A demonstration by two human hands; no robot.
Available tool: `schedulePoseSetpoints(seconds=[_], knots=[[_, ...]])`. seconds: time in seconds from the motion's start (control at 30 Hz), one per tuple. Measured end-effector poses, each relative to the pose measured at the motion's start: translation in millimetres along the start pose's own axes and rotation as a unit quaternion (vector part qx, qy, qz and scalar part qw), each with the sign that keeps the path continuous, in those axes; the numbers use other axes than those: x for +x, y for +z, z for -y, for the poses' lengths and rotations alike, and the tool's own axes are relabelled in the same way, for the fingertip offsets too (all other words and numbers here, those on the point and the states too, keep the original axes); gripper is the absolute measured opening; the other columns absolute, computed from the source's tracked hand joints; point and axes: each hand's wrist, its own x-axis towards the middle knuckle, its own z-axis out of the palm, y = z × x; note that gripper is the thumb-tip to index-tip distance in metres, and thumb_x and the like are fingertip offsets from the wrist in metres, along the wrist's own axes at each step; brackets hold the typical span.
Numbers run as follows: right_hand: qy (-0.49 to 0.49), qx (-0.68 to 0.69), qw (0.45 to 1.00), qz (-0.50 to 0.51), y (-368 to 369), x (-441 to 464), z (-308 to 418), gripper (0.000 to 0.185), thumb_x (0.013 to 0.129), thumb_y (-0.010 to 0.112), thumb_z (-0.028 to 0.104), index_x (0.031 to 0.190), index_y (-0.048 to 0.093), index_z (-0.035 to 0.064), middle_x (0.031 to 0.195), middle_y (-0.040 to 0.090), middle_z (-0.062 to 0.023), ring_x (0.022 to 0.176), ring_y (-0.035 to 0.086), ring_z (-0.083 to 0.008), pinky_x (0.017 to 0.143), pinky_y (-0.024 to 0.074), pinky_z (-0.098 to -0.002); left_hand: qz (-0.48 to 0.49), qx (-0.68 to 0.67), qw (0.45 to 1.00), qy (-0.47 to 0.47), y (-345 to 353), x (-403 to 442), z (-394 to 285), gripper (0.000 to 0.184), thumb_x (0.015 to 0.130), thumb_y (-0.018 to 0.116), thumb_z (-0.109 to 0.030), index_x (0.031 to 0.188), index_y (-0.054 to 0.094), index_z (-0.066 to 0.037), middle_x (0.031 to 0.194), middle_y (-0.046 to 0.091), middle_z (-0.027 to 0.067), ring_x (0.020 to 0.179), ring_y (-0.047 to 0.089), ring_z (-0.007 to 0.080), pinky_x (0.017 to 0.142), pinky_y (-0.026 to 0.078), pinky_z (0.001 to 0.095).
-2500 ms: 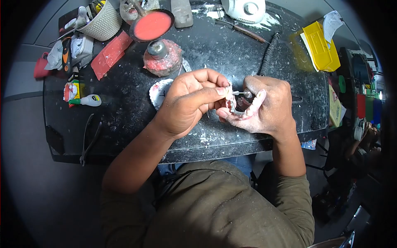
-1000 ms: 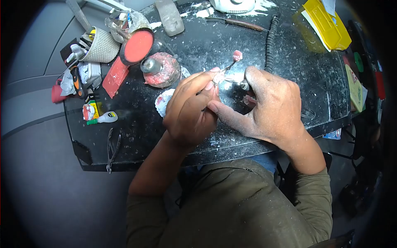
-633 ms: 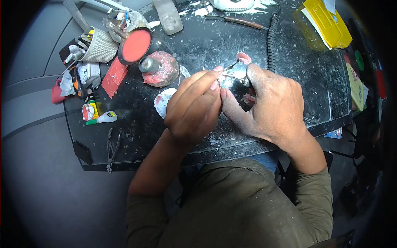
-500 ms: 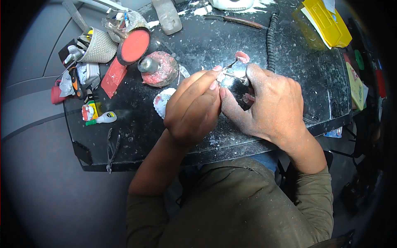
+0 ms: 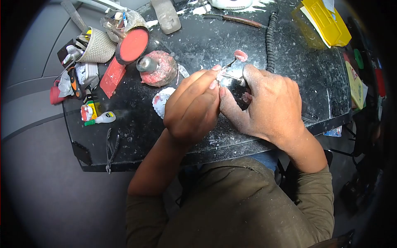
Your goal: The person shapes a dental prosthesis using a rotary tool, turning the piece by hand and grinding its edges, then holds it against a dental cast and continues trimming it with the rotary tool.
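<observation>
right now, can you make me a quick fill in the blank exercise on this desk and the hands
The hand with more pale dust on it is the person's ____ one.
The cap of the small bottle is ____.
The tray at the top right of the view is ____.
The pliers lie on the person's ____ side.

Missing words: right; green; yellow; left.
</observation>
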Motion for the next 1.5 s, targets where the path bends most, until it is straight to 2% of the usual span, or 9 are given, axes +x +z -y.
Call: schedulePoseSetpoints(seconds=[0.2, 0.27, 0.57, 1.17, 1.47, 1.5], knots=[[0.009, 0.006, 1.000, 0.008, -1.2, 0.4, 1.8, 0.054, 0.088, 0.070, 0.052, 0.084, 0.069, -0.0020, 0.069, 0.071, -0.0240, 0.063, 0.073, -0.0408, 0.061, 0.0604, -0.0491, 0.007, 0.004, 1.000, -0.009, -0.5, -0.7, -1.8, 0.013, 0.080, 0.075, 0.015, 0.089, 0.066, 0.011, 0.099, 0.075, 0.0274, 0.091, 0.077, 0.0399, 0.078, 0.066, 0.0431], [0.011, 0.006, 1.000, 0.010, -1.4, 0.6, 1.4, 0.054, 0.087, 0.070, 0.052, 0.084, 0.069, -0.0021, 0.069, 0.071, -0.0241, 0.064, 0.074, -0.0410, 0.062, 0.0606, -0.0493, 0.007, -0.002, 0.999, -0.037, -0.7, -0.6, -4.0, 0.014, 0.082, 0.077, 0.016, 0.087, 0.067, 0.007, 0.104, 0.077, 0.0301, 0.093, 0.079, 0.0409, 0.084, 0.064, 0.0456], [0.027, 0.007, 0.999, 0.024, -2.2, 1.3, 1.4, 0.055, 0.087, 0.070, 0.052, 0.087, 0.071, -0.0033, 0.072, 0.071, -0.0257, 0.068, 0.074, -0.0427, 0.066, 0.0613, -0.0507, 0.010, 0.011, 0.999, -0.039, 0.0, -2.1, -3.8, 0.015, 0.081, 0.077, 0.016, 0.086, 0.067, 0.007, 0.104, 0.078, 0.0279, 0.093, 0.079, 0.0395, 0.084, 0.065, 0.0448], [0.020, 0.001, 0.999, 0.027, -1.3, 0.4, 0.9, 0.054, 0.089, 0.068, 0.051, 0.088, 0.071, -0.0028, 0.069, 0.071, -0.0246, 0.066, 0.074, -0.0415, 0.064, 0.0610, -0.0494, 0.013, -0.004, 0.999, -0.035, -0.6, -1.0, -3.8, 0.014, 0.080, 0.077, 0.016, 0.086, 0.067, 0.008, 0.100, 0.077, 0.0272, 0.094, 0.079, 0.0408, 0.083, 0.065, 0.0457], [-0.002, -0.011, 1.000, -0.006, 4.0, -1.0, -0.5, 0.053, 0.088, 0.069, 0.051, 0.081, 0.071, -0.0017, 0.065, 0.069, -0.0237, 0.061, 0.072, -0.0406, 0.059, 0.0601, -0.0492, 0.018, 0.003, 0.999, -0.036, -0.7, 0.1, -3.9, 0.013, 0.080, 0.077, 0.016, 0.085, 0.068, 0.009, 0.099, 0.077, 0.0265, 0.093, 0.079, 0.0405, 0.083, 0.065, 0.0450], [-0.013, -0.026, 1.000, -0.011, 3.9, -2.1, -1.3, 0.046, 0.088, 0.074, 0.046, 0.082, 0.069, 0.0001, 0.064, 0.068, -0.0164, 0.058, 0.071, -0.0357, 0.057, 0.0579, -0.0455, 0.018, 0.003, 0.999, -0.036, -0.7, 0.0, -3.8, 0.013, 0.080, 0.077, 0.016, 0.085, 0.068, 0.009, 0.099, 0.077, 0.0265, 0.093, 0.079, 0.0405, 0.083, 0.065, 0.0450]])
